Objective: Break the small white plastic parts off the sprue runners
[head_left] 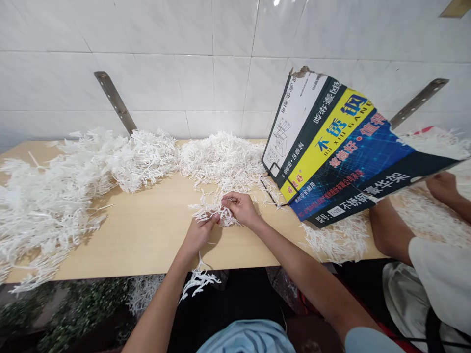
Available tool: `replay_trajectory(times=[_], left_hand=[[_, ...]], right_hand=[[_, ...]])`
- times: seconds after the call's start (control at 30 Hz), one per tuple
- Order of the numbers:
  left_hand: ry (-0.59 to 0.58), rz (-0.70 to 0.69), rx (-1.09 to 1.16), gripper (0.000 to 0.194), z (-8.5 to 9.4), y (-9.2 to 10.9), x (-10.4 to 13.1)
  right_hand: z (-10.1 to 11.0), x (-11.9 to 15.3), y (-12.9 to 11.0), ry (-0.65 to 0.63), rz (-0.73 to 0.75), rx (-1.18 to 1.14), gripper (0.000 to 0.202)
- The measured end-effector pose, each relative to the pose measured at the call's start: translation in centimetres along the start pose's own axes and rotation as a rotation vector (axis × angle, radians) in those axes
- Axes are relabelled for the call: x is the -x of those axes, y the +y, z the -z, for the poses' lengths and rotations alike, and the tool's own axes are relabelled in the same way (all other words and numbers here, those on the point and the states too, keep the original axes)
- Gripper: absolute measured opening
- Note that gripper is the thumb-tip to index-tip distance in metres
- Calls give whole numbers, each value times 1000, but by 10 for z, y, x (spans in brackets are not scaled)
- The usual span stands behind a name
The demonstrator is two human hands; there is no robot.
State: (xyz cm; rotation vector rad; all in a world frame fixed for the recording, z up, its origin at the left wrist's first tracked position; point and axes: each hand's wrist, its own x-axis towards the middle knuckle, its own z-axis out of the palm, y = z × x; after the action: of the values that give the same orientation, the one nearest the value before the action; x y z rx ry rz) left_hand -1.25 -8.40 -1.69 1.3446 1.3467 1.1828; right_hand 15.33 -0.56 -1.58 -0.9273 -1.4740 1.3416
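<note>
Nearest the viewer is the seated person's light-blue garment (246, 338). Just beyond, a drooping white sprig (200, 280) hangs past the near edge of the worktop (147, 235); whether the left hand holds its stem cannot be told. Above that edge, the left hand (198, 234) pinches a small white cluster (208, 210) between thumb and fingers, apparently as the steadying grip. The right hand (241, 208), thumb and index finger pressed together, pinches the cluster's right side; the exact strand is hidden. Held low and close to the body, the fine branches lie within easy reach of both hands.

To the right, a co-worker's forearm (392, 225) rests by more white pieces (336, 240). Farther back, a large left heap (47, 201) and a middle heap (221, 157) flank the working space, probably for short reaches. A printed cardboard panel (342, 142) stands tilted between the two people, perhaps as a divider. Behind rises the tiled wall (154, 78), bearing a metal bracket (116, 103).
</note>
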Motion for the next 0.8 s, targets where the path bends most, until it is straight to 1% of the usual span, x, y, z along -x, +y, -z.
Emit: replay_trajectory(times=[0.1,0.2,0.27,0.37,0.4,0.43,0.5,0.57,0.63,0.67,0.73,0.77,0.8], left_hand=[[-46,-7,6,39,-2,7,-1],[-62,4,20,38,-3,11,2],[-67,11,38,39,-2,10,7],[-33,44,73,43,2,3,16],[-15,46,70,44,3,1,18],[-5,39,51,44,4,0,20],[-16,3,-17,41,3,0,20],[-49,-21,-67,40,2,2,17],[-69,-16,-63,42,1,4,14],[-66,-4,-48,42,1,3,12],[-41,36,-17,45,1,1,10],[-27,58,-4,46,1,0,10],[-20,78,10,47,1,-2,9]], right_hand=[[-4,1,3,130,0,-67,33],[-5,5,2,208,16,-105,33],[0,4,2,279,19,-132,33],[10,-3,2,481,48,-204,35],[13,-5,2,517,65,-204,36],[15,-6,1,488,84,-164,35],[15,-4,-3,290,136,13,33],[12,1,-11,105,223,174,35],[10,7,-19,-40,302,212,41],[9,10,-22,-126,307,197,43],[9,14,-25,-312,236,150,43],[8,15,-24,-376,172,130,42],[7,15,-22,-397,106,113,39]])
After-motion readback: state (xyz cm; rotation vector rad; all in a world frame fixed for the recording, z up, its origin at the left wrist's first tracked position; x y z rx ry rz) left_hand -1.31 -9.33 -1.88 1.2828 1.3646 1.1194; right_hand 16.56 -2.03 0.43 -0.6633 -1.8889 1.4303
